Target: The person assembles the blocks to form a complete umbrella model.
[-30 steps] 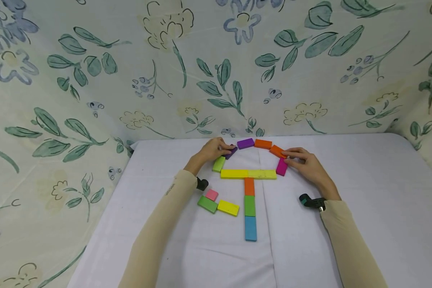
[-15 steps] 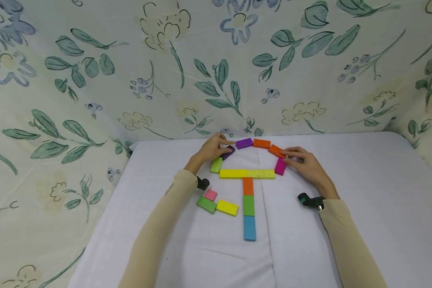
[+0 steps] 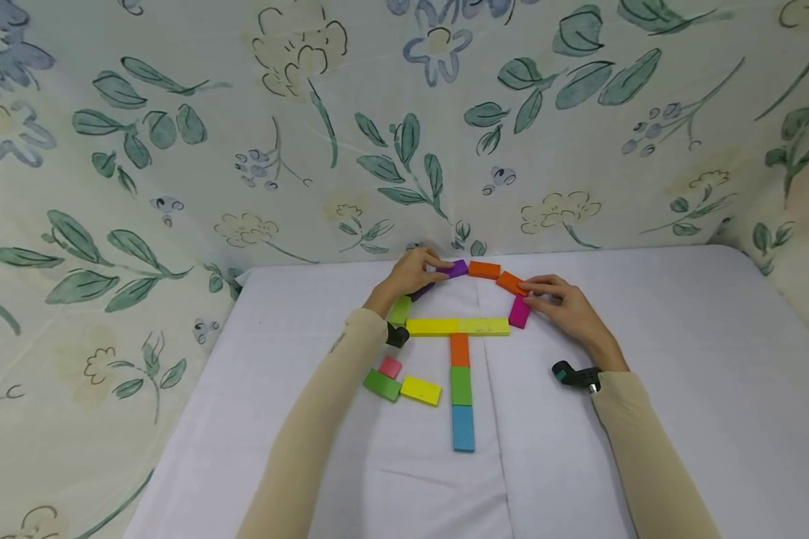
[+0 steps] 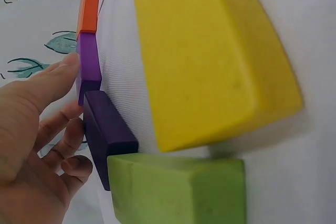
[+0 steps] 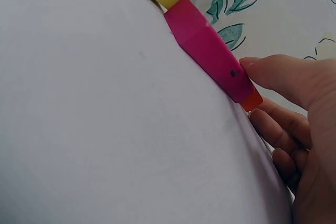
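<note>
At the arch's upper left, my left hand (image 3: 411, 271) pinches the purple block (image 3: 457, 268) between thumb and forefinger. Just below that block, the dark purple block (image 4: 107, 121) meets the lime green block (image 4: 173, 187), both beside the curled lower fingers in the left wrist view. Over on the right, my right hand (image 3: 566, 303) touches two blocks: its thumb rests on the magenta block (image 5: 210, 56), and its fingers reach the tilted orange block (image 3: 511, 283). Another orange block (image 3: 484, 269) tops the arch. Two yellow blocks (image 3: 431, 327) form its straight base.
Below the yellow base runs a stem of an orange block (image 3: 459, 349), a green block (image 3: 461, 385) and a blue block (image 3: 463, 428). Loose pink (image 3: 390, 367), green (image 3: 382, 385) and yellow blocks (image 3: 421, 390) lie left of it. Floral cloth (image 3: 404, 150) rises behind the white table (image 3: 580, 464).
My left hand has left the dark purple block and shifted right to the purple one. The right hand stays at the magenta and orange blocks. The view has drifted slightly.
</note>
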Demonstrator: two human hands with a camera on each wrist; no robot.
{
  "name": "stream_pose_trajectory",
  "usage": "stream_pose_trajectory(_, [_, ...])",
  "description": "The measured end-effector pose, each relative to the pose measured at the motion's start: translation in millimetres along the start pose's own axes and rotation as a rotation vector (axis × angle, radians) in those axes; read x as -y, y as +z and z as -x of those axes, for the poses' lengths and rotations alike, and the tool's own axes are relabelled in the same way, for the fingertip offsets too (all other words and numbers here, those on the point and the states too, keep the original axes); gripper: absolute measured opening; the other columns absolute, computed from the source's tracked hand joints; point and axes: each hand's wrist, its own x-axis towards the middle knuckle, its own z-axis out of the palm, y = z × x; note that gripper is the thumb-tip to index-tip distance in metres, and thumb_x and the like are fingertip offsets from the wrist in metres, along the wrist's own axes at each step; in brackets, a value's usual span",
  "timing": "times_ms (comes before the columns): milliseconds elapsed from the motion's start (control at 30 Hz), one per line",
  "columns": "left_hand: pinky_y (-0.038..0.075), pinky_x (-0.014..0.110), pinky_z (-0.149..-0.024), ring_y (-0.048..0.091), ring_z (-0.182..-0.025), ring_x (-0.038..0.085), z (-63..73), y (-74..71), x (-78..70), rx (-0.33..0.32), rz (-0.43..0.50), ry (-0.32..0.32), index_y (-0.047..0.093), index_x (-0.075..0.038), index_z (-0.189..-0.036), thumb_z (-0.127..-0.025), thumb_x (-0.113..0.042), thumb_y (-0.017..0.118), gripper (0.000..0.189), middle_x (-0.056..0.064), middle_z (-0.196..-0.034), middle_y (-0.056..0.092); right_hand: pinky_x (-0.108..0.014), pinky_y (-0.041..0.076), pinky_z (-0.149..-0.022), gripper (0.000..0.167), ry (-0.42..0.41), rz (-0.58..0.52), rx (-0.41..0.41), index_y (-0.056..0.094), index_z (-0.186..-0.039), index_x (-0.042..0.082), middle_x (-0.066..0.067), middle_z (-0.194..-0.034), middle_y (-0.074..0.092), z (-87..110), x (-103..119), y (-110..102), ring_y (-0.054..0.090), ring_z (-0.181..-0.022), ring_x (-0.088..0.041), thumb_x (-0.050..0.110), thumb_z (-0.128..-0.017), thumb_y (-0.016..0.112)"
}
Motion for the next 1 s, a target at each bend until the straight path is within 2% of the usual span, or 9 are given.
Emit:
stream_pose_trajectory(367, [0.048, 0.039, -0.097, 0.056, -0.111, 0.026, -0.3, 1.5, 0.6, -0.018, 0.003, -0.017, 0.075, -0.019, -0.126, -0.097, -0.021, 0.075, 0.029, 0.009, -0.129, 0.063, -0.066, 0.026, -0.121, 0.04, 0.007, -0.017, 0.009, 0.067, -0.139, 0.012, -0.017, -0.148, 0.051, -0.6, 0.8, -0.5, 0.039, -0.142, -0.041, 0.028, -0.102, 0.067])
stream_pose_trajectory(600, [0.048, 0.038, -0.098, 0.055, -0.113, 0.025, 2.3, -0.8, 1.2, 0.005, -0.004, -0.02, 0.075, -0.019, -0.126, -0.098, -0.02, 0.073, 0.028, 0.007, -0.127, 0.064, -0.068, 0.025, -0.121, 0.042, 0.012, -0.012, 0.012, 0.066, -0.14, 0.011, -0.018, -0.15, 0.05, 1.6, 0.6, -1.4, 0.035, -0.146, -0.042, 0.03, -0.103, 0.066])
stream_pose_trajectory(800, [0.047, 0.035, -0.096, 0.055, -0.111, 0.022, 3.6, -3.0, 1.9, 0.031, -0.032, -0.002, 0.075, -0.019, -0.126, -0.097, -0.019, 0.073, 0.029, 0.005, -0.123, 0.064, -0.067, 0.025, -0.12, 0.042, 0.017, -0.004, 0.014, 0.066, -0.14, 0.012, -0.018, -0.15, 0.05, 1.7, -0.4, -1.4, 0.037, -0.144, -0.042, 0.031, -0.103, 0.066])
stream_pose_trajectory(1000, [0.048, 0.036, -0.094, 0.055, -0.11, 0.024, 2.6, -2.4, 1.2, 0.023, -0.033, -0.007, 0.076, -0.021, -0.126, -0.098, -0.022, 0.073, 0.029, 0.006, -0.129, 0.064, -0.068, 0.026, -0.12, 0.042, 0.007, -0.011, 0.01, 0.066, -0.14, 0.012, -0.017, -0.15, 0.05, 0.3, -0.9, -0.2, 0.039, -0.142, -0.041, 0.032, -0.103, 0.066])
